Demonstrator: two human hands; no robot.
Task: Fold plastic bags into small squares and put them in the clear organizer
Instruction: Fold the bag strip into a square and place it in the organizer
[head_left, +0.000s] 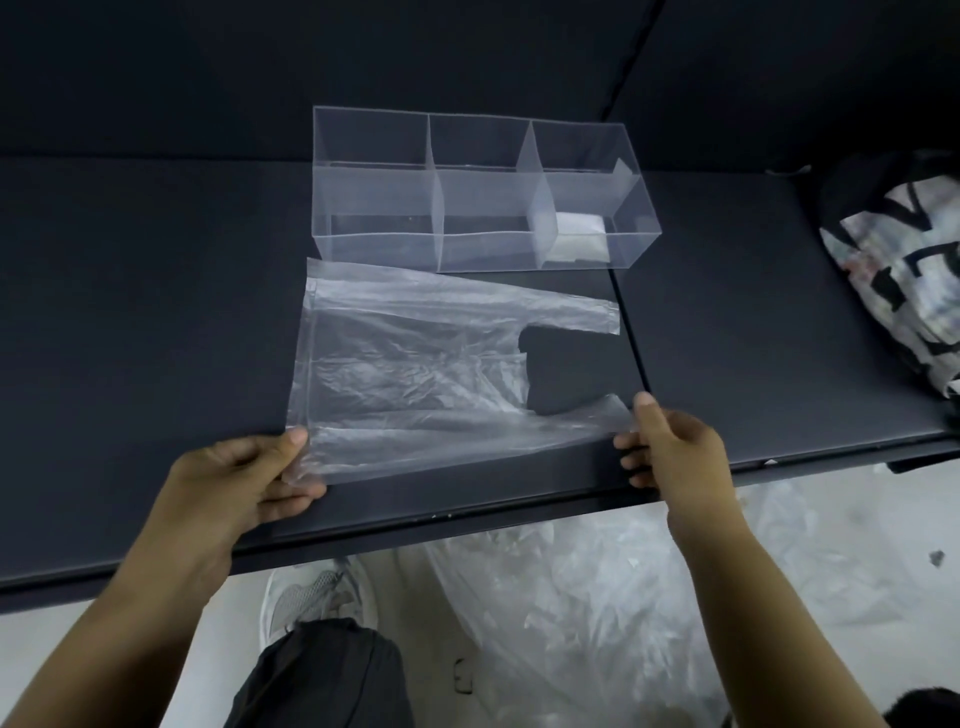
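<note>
A clear plastic bag (415, 364) lies spread flat on the black table (156, 312), its two handles pointing right. My left hand (249, 483) pinches the bag's near left corner. My right hand (670, 447) pinches the end of the near handle. Behind the bag stands the clear organizer (374, 208), divided into several compartments. A folded white bag square (579, 236) sits in its front right compartment; the other compartments look empty.
A black-and-white printed bag (904, 270) lies at the table's right edge. Below the table's front edge, a heap of loose clear plastic bags (623, 597) covers the floor beside a grey shoe (306, 597).
</note>
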